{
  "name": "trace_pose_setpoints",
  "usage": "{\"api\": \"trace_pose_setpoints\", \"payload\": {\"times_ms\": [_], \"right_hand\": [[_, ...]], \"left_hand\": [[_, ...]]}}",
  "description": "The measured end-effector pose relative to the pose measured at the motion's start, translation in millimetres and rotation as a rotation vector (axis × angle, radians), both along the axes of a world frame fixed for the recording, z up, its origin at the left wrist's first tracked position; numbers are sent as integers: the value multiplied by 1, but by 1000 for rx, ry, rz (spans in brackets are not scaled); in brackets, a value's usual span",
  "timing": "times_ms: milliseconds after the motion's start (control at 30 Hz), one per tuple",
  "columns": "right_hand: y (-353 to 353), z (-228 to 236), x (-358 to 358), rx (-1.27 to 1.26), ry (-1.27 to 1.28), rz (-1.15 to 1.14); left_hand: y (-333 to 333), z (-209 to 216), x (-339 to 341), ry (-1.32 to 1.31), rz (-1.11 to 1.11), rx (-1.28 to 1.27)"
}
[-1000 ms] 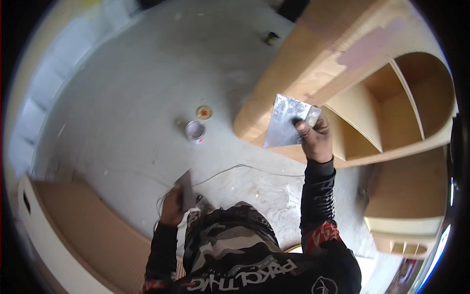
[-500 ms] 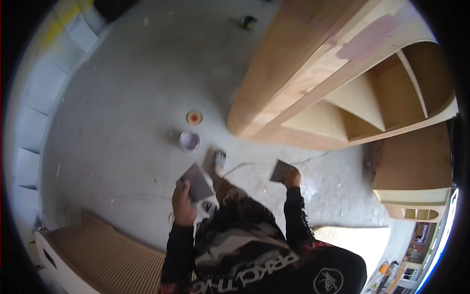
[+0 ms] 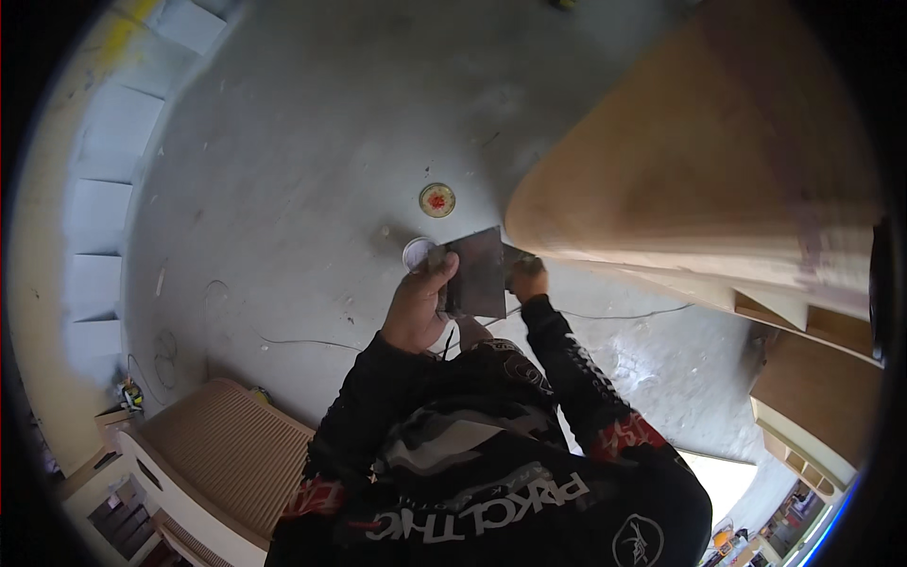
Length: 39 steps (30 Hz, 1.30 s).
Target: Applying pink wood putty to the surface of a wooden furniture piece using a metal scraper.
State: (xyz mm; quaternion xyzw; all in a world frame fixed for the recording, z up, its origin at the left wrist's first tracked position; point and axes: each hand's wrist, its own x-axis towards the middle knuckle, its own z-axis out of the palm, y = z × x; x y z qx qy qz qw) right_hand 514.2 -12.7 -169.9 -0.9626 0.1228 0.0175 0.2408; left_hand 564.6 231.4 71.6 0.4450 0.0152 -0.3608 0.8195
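Note:
My left hand (image 3: 416, 307) grips a dark grey, flat putty spreader (image 3: 480, 272), its thumb pressed on the face and the blade tilted upward. Just right of it, my right hand (image 3: 531, 280) is closed round a second dark putty spreader (image 3: 513, 257), mostly hidden behind the first. The two blades overlap in view; I cannot tell whether they touch. Beyond my left hand, a round tub of pale lilac paste (image 3: 416, 251) stands on the floor, partly covered by the left spreader. A round lid (image 3: 436, 200) with a red patch lies past the tub.
A large wooden cabinet (image 3: 671, 170) with a rounded end rises on the right. At lower left stands a ribbed brown furniture piece (image 3: 227, 430). A thin cable (image 3: 302, 341) crosses the concrete floor. White panels (image 3: 99, 219) line the left wall.
My hands have come together from wide apart, bringing both spreaders close to each other near the tub. The view has shifted, and the cabinet's shelves show less.

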Motion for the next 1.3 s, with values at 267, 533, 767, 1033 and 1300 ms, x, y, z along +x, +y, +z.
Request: {"api": "trace_pose_setpoints", "payload": {"times_ms": [267, 533, 767, 1033, 1300], "right_hand": [[94, 130, 38, 269, -324, 643], [170, -61, 84, 383, 414, -26], [263, -313, 108, 261, 484, -410], [294, -422, 130, 258, 575, -749], [290, -476, 121, 262, 749, -380]], "left_hand": [[123, -92, 54, 272, 244, 477], [202, -194, 135, 453, 516, 170], [213, -418, 186, 640, 321, 436], [174, -554, 277, -203, -71, 636], [153, -597, 240, 46, -90, 592]]}}
